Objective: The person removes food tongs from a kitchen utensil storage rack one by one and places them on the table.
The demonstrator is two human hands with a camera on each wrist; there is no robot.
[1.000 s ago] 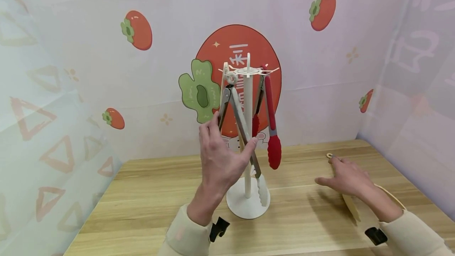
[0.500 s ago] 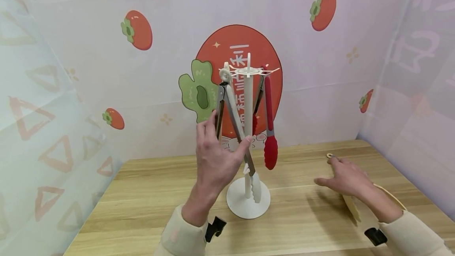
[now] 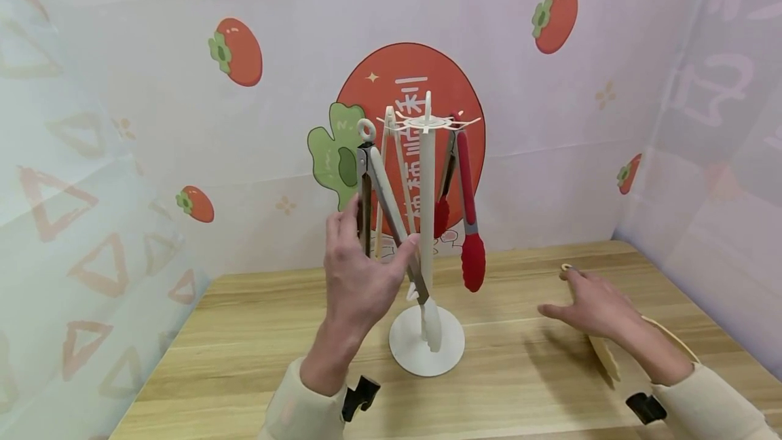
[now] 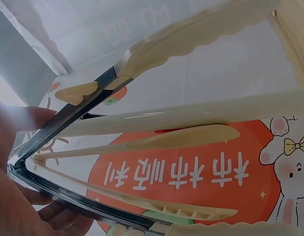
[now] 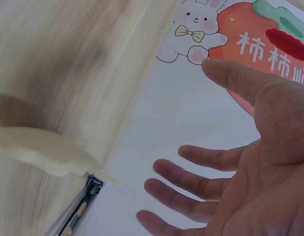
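My left hand holds metal tongs with pale scalloped tips, thumb on one arm and fingers on the other. The tongs' arms are spread, with their ring at the top, left of the white stand's hooks. Cream tongs hang behind them on the stand. Red-tipped tongs hang on its right side. Over the table's right part, my right hand has its fingers extended and grips nothing. Below it are other tongs with cream tips, partly hidden by the hand in the head view.
The stand's round white base sits on the wooden table. A patterned cloth wall rises behind the table, and more cloth closes off the left and right sides.
My left hand has moved left with the metal tongs, taking their ring away from the stand's hooks. The red-tipped tongs have swung slightly. My right hand has stayed almost still.
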